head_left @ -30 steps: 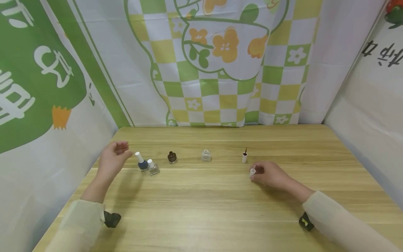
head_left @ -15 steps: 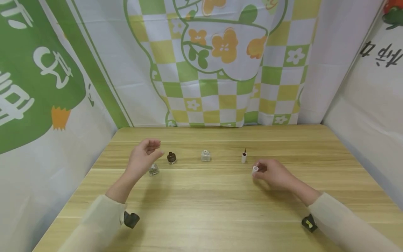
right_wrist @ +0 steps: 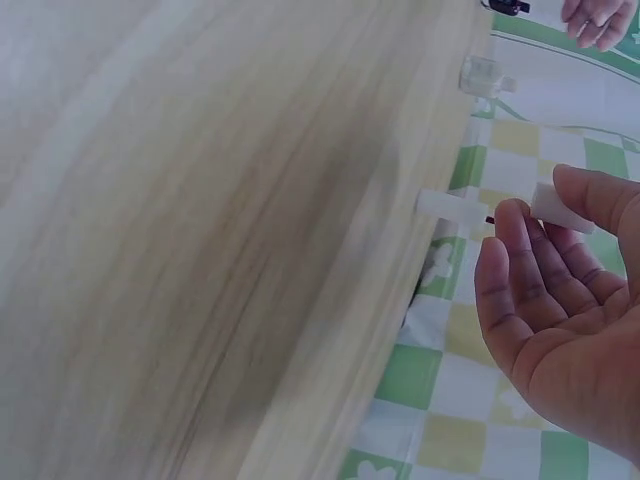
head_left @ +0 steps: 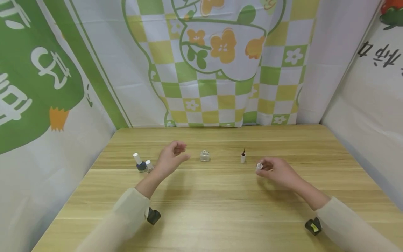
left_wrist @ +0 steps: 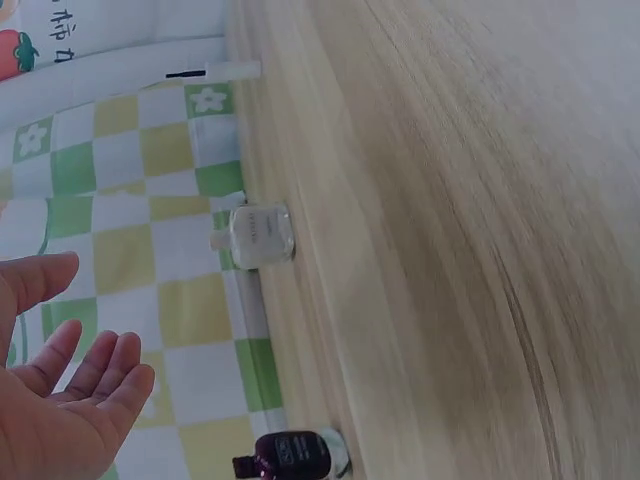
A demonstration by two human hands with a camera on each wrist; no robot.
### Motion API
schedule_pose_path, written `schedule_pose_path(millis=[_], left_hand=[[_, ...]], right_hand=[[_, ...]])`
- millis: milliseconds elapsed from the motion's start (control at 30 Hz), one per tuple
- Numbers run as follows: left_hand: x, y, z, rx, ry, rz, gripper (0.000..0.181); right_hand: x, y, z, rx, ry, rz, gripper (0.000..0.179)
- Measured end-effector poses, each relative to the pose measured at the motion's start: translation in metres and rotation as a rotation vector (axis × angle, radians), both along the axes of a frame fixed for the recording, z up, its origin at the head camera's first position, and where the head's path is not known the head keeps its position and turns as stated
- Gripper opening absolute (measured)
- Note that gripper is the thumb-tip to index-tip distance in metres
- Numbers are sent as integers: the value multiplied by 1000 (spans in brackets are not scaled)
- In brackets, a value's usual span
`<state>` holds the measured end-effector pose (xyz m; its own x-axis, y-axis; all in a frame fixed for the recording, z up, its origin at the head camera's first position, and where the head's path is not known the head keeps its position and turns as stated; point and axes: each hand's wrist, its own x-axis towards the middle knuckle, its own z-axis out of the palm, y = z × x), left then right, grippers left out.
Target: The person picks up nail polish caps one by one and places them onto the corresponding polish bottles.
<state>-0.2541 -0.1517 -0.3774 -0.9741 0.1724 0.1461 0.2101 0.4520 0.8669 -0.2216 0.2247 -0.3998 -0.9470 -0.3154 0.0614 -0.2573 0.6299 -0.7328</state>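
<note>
My right hand pinches a white nail polish cap between thumb and fingers, its brush end up. Left of it, another white cap stands on the table with its dark brush pointing up. An uncapped clear nail polish bottle stands mid-table. My left hand is empty, fingers relaxed and thumb apart, above the table left of that bottle. In the left wrist view the uncapped dark nail polish bottle stands near this hand; the head view hides it behind the hand.
A capped blue nail polish bottle stands at the left, beside a capped clear bottle partly covered by my left wrist. The wooden table ends at a checked cloth behind, with printed cloth on both sides.
My left hand has moved right, past the two capped bottles, to in front of the dark one. The right hand, still holding the cap, has shifted slightly right and tilted it.
</note>
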Motion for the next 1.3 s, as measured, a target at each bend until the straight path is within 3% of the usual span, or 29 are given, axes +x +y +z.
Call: schedule_pose_path(millis=[367, 667, 1300], left_hand=[[-17, 22, -16, -48, -102, -14, 49], [-31, 33, -29, -118, -97, -24, 54], [-52, 55, -47, -136, -161, -29, 54]], right_hand=[[16, -2, 13, -34, 26, -19, 25], [22, -5, 16, -84, 42, -8, 22], [29, -8, 18, -103, 55, -17, 15]])
